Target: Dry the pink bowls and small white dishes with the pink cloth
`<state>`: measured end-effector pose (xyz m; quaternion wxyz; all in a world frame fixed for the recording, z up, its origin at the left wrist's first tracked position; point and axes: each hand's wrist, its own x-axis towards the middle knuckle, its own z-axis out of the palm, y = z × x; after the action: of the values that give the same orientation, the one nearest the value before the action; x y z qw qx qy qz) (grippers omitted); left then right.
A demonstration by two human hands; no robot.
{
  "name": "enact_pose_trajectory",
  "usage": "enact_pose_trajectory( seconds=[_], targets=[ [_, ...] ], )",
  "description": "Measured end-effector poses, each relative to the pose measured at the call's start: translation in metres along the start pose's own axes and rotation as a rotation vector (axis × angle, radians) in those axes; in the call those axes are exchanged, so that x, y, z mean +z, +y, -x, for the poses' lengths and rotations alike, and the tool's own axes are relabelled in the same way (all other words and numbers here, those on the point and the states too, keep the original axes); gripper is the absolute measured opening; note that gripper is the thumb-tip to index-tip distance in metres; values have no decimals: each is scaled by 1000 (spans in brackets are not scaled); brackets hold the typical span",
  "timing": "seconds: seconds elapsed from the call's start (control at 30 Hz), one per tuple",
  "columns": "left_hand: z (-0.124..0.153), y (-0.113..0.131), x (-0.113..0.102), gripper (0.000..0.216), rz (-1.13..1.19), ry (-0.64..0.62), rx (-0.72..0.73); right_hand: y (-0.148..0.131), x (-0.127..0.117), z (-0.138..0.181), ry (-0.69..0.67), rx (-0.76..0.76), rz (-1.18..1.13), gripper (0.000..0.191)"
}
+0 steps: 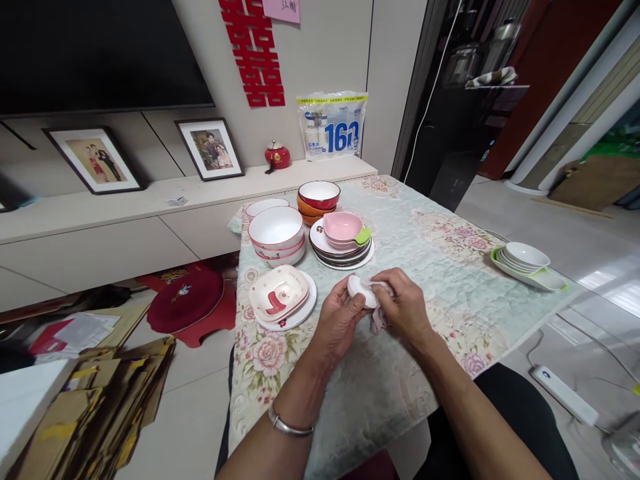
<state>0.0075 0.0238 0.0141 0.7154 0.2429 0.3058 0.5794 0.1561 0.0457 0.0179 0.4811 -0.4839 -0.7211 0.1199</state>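
My left hand [341,312] grips a small white dish [359,291] by its edge, above the near part of the table. Fingers of my right hand [403,303] are closed on a pale pinkish cloth [379,318], pressed against the dish's right side. Just left of my hands, a rounded square bowl with a red print [279,291] rests on a white plate [310,300]. Beyond them stands a stack of plates [341,257] topped by pink leaf-handled bowls [344,227]. White bowls with red rims [277,230] are stacked to the left of it.
A floral tablecloth [440,260] covers the table. Red and orange bowls [319,195] are stacked at the back. Small white bowls [525,255] sit on a green-edged tray [547,281] near the right edge. A red stool [186,301] and flattened cardboard [100,407] lie left of the table.
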Motion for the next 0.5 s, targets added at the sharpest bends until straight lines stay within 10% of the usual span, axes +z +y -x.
enact_pose_trajectory(
  seconds=[0.13,0.37,0.5],
  targets=[
    [1,-4,1,74,-108,4,46,-1,3,2,-215,-102,60,19],
    [0,-2,-1,79,-221,0,114,-14,-14,2,-367,303,-454,19],
    [-3,-3,-2,67,-130,41,148,-18,-21,0,-436,281,-546,28]
  ],
)
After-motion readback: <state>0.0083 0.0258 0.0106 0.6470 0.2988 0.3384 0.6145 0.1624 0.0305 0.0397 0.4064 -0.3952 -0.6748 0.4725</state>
